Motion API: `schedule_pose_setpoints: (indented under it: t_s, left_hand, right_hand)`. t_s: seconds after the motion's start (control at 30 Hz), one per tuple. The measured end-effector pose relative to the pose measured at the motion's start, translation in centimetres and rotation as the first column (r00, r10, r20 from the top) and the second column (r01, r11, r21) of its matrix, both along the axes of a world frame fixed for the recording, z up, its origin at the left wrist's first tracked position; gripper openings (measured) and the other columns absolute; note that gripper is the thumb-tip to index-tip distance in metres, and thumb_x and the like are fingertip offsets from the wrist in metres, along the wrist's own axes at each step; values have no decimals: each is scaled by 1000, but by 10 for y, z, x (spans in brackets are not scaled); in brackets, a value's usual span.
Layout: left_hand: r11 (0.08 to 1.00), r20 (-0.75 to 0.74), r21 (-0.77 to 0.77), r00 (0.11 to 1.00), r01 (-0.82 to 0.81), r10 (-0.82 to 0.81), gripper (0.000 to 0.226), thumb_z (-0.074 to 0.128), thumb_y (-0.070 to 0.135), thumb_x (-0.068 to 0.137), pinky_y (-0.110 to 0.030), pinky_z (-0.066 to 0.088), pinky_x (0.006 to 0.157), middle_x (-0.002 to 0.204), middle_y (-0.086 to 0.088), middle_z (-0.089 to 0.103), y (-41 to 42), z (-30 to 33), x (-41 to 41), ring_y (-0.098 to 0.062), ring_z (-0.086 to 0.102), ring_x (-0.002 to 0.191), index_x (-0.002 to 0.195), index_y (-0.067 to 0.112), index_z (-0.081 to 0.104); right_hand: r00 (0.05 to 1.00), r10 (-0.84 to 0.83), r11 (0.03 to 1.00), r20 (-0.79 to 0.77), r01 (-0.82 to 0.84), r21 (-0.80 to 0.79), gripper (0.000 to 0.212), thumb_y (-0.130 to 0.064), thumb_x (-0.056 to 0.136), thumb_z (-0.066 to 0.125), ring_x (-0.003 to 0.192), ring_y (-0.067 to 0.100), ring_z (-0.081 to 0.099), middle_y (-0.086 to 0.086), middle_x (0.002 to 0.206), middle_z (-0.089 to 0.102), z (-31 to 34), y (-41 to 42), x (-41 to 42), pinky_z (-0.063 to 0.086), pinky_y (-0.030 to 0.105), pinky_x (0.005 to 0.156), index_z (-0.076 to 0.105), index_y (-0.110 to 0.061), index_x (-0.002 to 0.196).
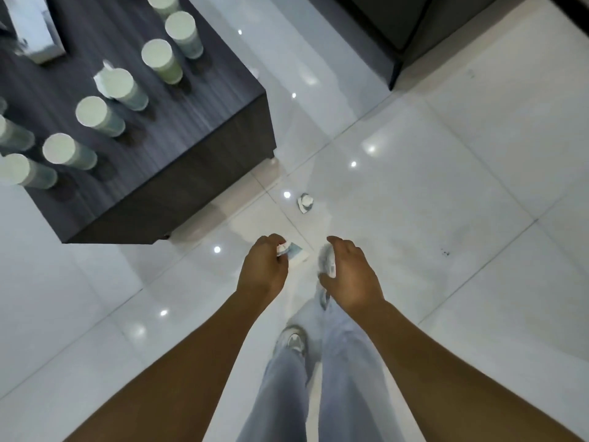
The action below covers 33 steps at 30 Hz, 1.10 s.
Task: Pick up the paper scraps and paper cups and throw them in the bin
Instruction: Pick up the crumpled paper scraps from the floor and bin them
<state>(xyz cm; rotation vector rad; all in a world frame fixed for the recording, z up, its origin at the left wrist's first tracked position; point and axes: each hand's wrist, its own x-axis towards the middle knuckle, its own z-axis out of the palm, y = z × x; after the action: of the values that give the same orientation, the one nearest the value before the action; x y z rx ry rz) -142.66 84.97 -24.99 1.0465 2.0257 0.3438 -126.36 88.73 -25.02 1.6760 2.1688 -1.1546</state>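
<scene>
head view, sole entry.

item: left hand [263,269]. fingers curled, pinching a paper scrap [294,252] that sticks out past the fingertips; white with a bluish print, held above the floor.

item: right hand [349,275]. fingers curved around a crumpled white piece of paper [330,264]; only its edge shows past the palm, so what it is exactly cannot be told.

item: loose scrap [305,202]. small crumpled wad lying on the tiled floor [446,186], ahead of both hands and near the corner of the table [191,129]. judged very light, soft, already creased; a fingertip pinch anywhere on a raised fold should lift it. the glossy tile may let it slide if pushed flat, so taking it from above looks safer than sweeping at it.

item: paper cups [161,60]. several standing upside down on the dark table, well apart from the hands, with a flat paper piece beside one of them. judged light, thin-walled, easily crushed or tipped; best taken around the side wall with a gentle wrap, or nested to carry more at once.

item: bin. not in view.

item: the person's legs and shoes [291,341], below the hands.

note: both hands are occupied, so the floor wad likely needs tucking in beside paper already held.
</scene>
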Motion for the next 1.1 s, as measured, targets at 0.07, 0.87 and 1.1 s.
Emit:
schedule_pose_setpoints:
  t_s: [0.07, 0.87, 1.1]
  left_hand:
    - [1000, -44, -15, 999, 0, -1, 18, 53, 12, 94, -23, 46, 82, 107, -7, 59, 17, -6, -15, -21, 59, 94, 111, 10, 59]
    - [980, -146, -197, 988, 24, -53, 28, 59, 17, 91, -32, 52, 84, 112, -6, 66, 165, -291, -79, -25, 64, 97, 119, 17, 54]
    - [982, -214, -171, 970, 81, -117, 25, 60, 20, 91, -39, 55, 83, 110, -5, 67, 182, -427, -99, -26, 64, 96, 115, 18, 54]
  right_hand:
    - [1000, 1, 1000, 10, -1, 6, 64, -24, 89, 63, 129, 20, 39, 3, 141, 43, -8, 29, -3, 42, 32, 100, 33, -18, 145]
    - [973, 197, 971, 123, -176, -162, 59, -25, 90, 59, 126, 27, 38, 8, 143, 37, -352, 220, -75, 42, 35, 98, 33, -17, 143]
    - [982, 150, 986, 114, -140, -93, 78, -31, 89, 62, 143, 34, 14, 13, 158, 10, -512, 207, -93, 33, 42, 110, 17, -21, 152]
